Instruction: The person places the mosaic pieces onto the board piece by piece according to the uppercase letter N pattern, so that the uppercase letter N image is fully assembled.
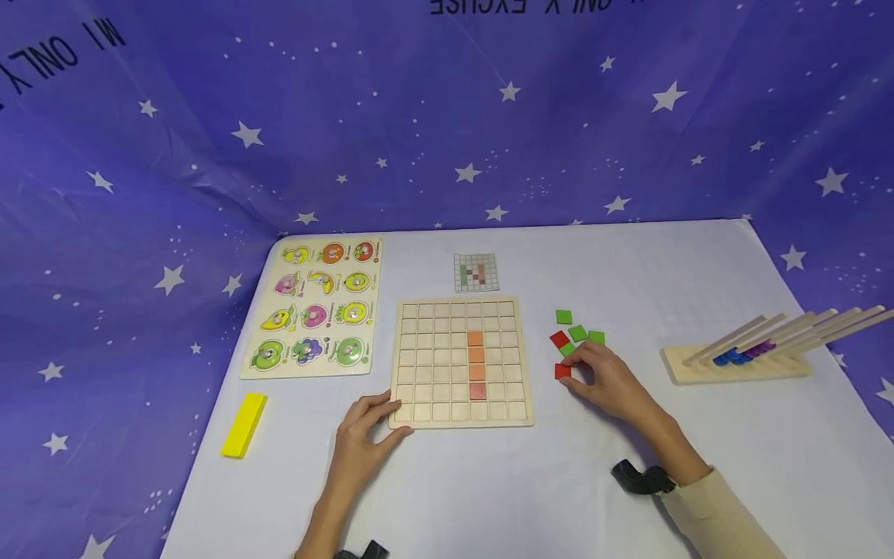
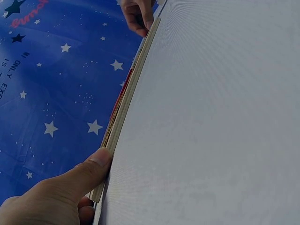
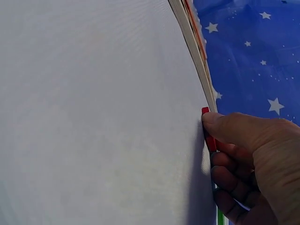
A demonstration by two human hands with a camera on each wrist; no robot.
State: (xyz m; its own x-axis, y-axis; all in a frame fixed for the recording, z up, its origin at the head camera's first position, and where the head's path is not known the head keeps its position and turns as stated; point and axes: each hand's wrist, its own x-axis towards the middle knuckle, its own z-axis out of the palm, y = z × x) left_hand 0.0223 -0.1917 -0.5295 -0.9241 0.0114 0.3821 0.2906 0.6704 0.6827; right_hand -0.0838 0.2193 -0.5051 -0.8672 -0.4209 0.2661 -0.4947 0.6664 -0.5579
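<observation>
A square wooden grid board (image 1: pixel 461 424) lies flat on the table. One column of it holds three orange tiles (image 1: pixel 476 355) and, below them, a red tile (image 1: pixel 478 391). My left hand (image 1: pixel 363 439) grips the board's near left corner, thumb (image 2: pixel 99 158) on the front edge and fingers at the left side. Right of the board, my right hand (image 1: pixel 609 380) pinches a loose red square tile (image 3: pixel 209 133) between thumb and fingers, at table level. Around that hand lie several green tiles (image 1: pixel 564 317) and another red tile (image 1: pixel 559 339).
Behind the board lies a small printed grid card (image 1: pixel 476 272). A fruit puzzle board (image 1: pixel 375 310) is at the left, with a yellow block (image 1: pixel 244 425) nearer. At the right stands a wooden base (image 1: pixel 687 375) with slanting pegs and blue and purple beads.
</observation>
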